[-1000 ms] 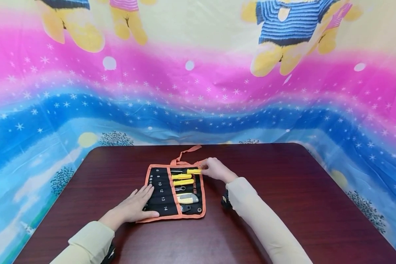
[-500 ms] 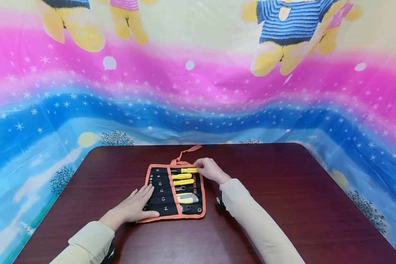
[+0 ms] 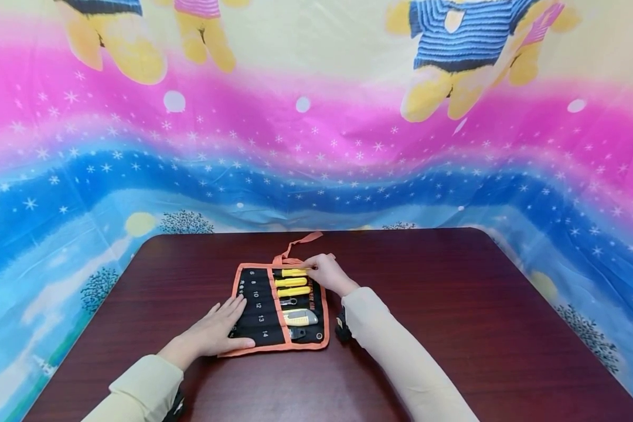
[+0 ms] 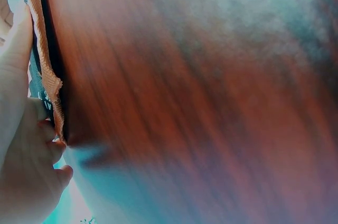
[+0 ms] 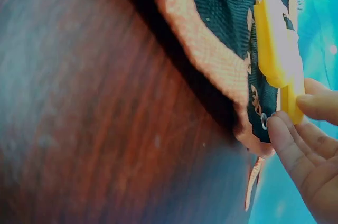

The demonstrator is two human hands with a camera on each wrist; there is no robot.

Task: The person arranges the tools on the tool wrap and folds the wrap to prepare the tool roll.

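A black tool roll [image 3: 275,337] with orange edging lies spread on the table. My left hand [image 3: 211,329] rests flat on its left part, fingers spread. At the far right pocket, my right hand [image 3: 332,275] pinches the handle end of a yellow-handled screwdriver [image 3: 292,272], whose shaft is hidden in the pocket. The right wrist view has thumb and fingers at the tip of that yellow handle [image 5: 291,103]. Below it, two more yellow handles, a ring-ended wrench [image 3: 290,302], a utility knife [image 3: 302,317] and a black-ended tool [image 3: 298,333] stick out of their pockets.
An orange tie strap [image 3: 298,241] trails from the roll's far edge across the dark red wooden table [image 3: 453,328]. Behind the table hangs a printed cloth [image 3: 316,146]. A metal eyelet [image 3: 319,336] marks the roll's near right corner.
The right hand has moved left, sliding the screwdriver deeper into its pocket; its shaft has gone from sight and less handle shows. The left hand has stayed put.
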